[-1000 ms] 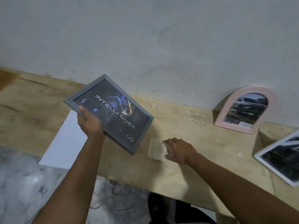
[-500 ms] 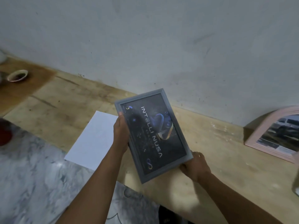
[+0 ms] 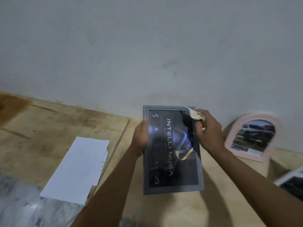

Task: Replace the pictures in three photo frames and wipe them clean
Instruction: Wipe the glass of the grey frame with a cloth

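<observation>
Two hands work on a grey frame (image 3: 172, 149) held in portrait position above a wooden desk (image 3: 49, 125), seen from the head camera. The left hand (image 3: 141, 135) grips the frame's left edge, thumb lying over the front border. The right hand (image 3: 208, 133) has its fingers curled round a crumpled pale cloth (image 3: 196, 115), which touches the frame's upper right corner. The dark picture inside carries the words "INTELLI NUSA", running sideways down the glass.

To the right, a pink arched frame (image 3: 250, 138) leans against the grey wall (image 3: 147, 46), showing a photograph of a vehicle. A white frame (image 3: 291, 184), blurred, lies at the far right edge of the desk. A white sheet of paper (image 3: 78, 169) lies flat on the desk to the left, well apart from the frames.
</observation>
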A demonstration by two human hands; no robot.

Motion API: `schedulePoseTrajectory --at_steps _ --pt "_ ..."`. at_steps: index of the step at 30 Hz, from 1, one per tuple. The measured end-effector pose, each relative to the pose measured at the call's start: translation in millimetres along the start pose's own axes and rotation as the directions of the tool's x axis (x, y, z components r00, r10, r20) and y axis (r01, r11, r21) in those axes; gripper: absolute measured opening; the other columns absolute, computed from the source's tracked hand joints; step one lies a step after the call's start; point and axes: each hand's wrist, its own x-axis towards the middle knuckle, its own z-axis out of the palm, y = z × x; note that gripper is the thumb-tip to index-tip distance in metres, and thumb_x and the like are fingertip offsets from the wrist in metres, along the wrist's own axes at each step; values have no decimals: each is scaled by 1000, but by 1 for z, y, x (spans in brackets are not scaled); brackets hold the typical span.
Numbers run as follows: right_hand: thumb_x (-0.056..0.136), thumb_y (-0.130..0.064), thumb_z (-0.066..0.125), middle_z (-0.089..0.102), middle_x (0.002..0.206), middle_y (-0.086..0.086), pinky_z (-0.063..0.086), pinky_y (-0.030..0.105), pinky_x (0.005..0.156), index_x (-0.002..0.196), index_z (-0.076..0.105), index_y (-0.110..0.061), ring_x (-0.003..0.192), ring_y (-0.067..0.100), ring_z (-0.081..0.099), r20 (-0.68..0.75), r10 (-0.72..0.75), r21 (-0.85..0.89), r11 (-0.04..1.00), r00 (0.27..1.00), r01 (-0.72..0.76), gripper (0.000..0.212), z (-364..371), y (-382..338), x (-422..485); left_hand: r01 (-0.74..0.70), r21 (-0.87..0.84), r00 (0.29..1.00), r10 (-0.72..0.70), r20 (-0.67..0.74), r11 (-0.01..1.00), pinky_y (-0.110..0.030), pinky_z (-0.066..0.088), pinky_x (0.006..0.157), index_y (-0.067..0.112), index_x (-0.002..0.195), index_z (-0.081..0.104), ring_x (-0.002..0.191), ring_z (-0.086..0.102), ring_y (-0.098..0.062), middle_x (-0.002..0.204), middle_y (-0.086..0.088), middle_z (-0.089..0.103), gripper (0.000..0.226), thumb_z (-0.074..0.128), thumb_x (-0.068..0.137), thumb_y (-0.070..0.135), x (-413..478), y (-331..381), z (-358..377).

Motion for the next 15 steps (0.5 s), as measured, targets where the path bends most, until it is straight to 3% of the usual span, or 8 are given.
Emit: schedulePoseTrajectory --at_steps 1,3,5,8,11,15 --pt "90 -5 54 68 109 -2 37 19 79 123 63 -17 93 14 59 79 -140 -15 990 987 141 36 3 -9 6 -41 15 999 41 32 999 -14 53 78 1 105 69 88 69 -11 98 -16 72 63 28 109 48 -1 4 8" --pt "91 -12 52 66 123 3 42 22 93 129 62 -15 111 18 59 198 -367 -66 920 909 386 40 0 -19 15 -97 21 991 94 99 995 -19 52 86 14 112 72 98 70 -6 105 -3 75 55 28 109 47 -6 24 32" --pt "92 -17 49 61 131 8 47 33 101 134 60 -11 121 25 56 266 -440 -90 874 858 477 43 3 -19 21 -127 52 986 120 118 991 -22 49 91 31 114 68 105 65 0 110 9 72 45 27 109 49 -9 36 49" --pt "92 -22 51 54 136 15 48 41 99 141 54 -8 122 31 51 290 -405 -156 874 867 460 51 8 -14 21 -200 93 976 189 112 975 -27 49 95 29 119 67 107 64 -1 112 10 71 45 27 109 49 -9 43 60" --pt "87 -13 58 52 131 20 46 42 94 144 52 -8 115 35 49 213 -375 -262 868 902 423 57 9 -11 14 -250 82 963 239 127 965 -31 51 96 25 116 69 105 66 -6 108 6 73 47 28 109 47 -10 43 66" --pt "88 -24 47 57 120 17 49 47 83 142 53 -6 102 34 49 195 -343 -408 824 919 394 57 3 -15 5 -273 116 958 258 128 955 -38 52 94 20 109 69 103 68 -15 104 1 74 51 27 108 49 -13 41 75"
